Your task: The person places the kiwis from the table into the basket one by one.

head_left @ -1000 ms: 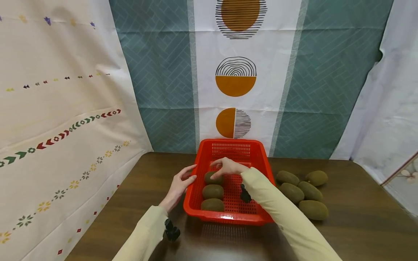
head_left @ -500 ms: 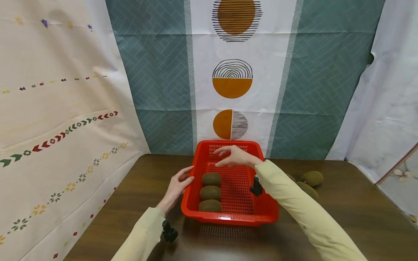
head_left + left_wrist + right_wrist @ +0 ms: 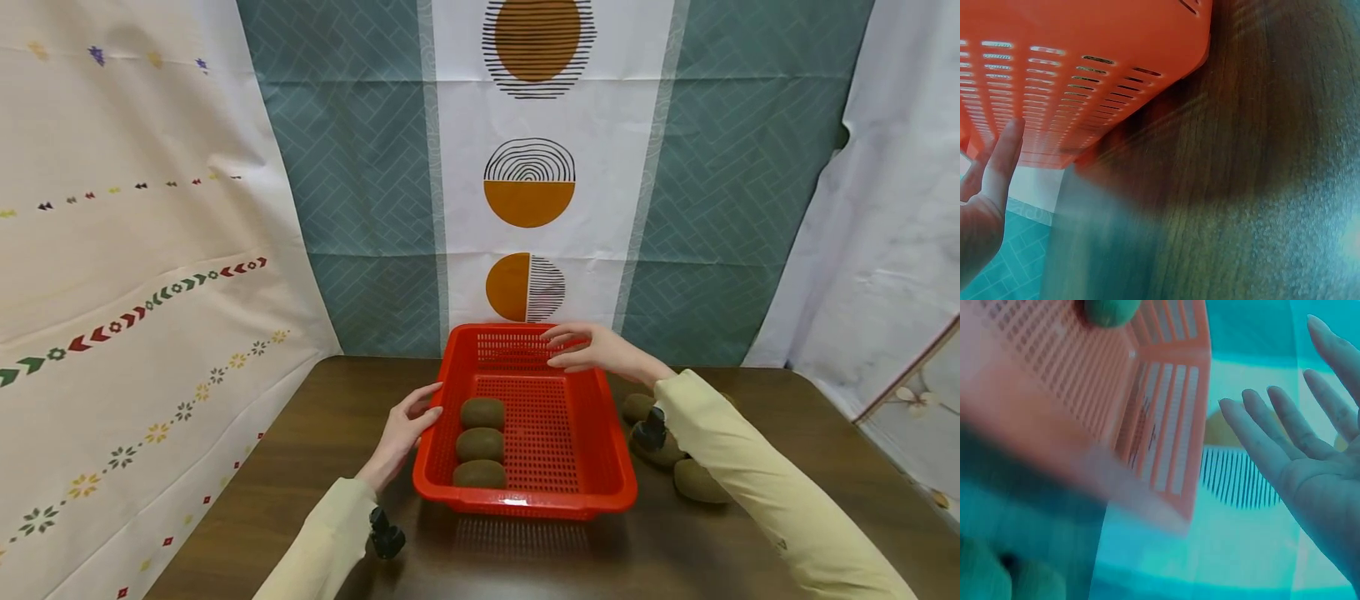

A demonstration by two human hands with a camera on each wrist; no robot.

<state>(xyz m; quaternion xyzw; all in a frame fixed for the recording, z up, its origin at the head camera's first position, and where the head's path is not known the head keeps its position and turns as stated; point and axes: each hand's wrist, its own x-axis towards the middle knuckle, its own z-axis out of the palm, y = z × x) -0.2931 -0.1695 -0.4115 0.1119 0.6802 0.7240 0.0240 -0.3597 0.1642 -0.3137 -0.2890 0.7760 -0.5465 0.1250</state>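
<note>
a red basket (image 3: 600, 454) sits on a dark wooden table (image 3: 315, 433), and everything else is placed from it; three kiwis lie in a row along the basket's left inner side, the far kiwi (image 3: 482, 412), the middle kiwi (image 3: 480, 445) and the near kiwi (image 3: 480, 474), each just beside the next; the left hand (image 3: 405, 425) rests against the outside of the basket's left wall, fingers straight and relaxed, thumb near the rim, gripping nothing; in the left wrist view one straight finger (image 3: 1004, 156) lies beside the slotted orange-red wall (image 3: 1085, 50); the right hand (image 3: 592, 350) hovers above the basket's far right corner, palm down, fingers spread and straight, holding nothing; the right wrist view shows the same open palm (image 3: 1316, 469) with fingers extended, apart from the basket's corner (image 3: 1166, 450); to the right of the basket, loose kiwis (image 3: 697, 482) lie on the table, partly hidden behind the right sleeve (image 3: 750, 475); behind the basket hangs a patterned curtain (image 3: 528, 183) with orange circles.
</note>
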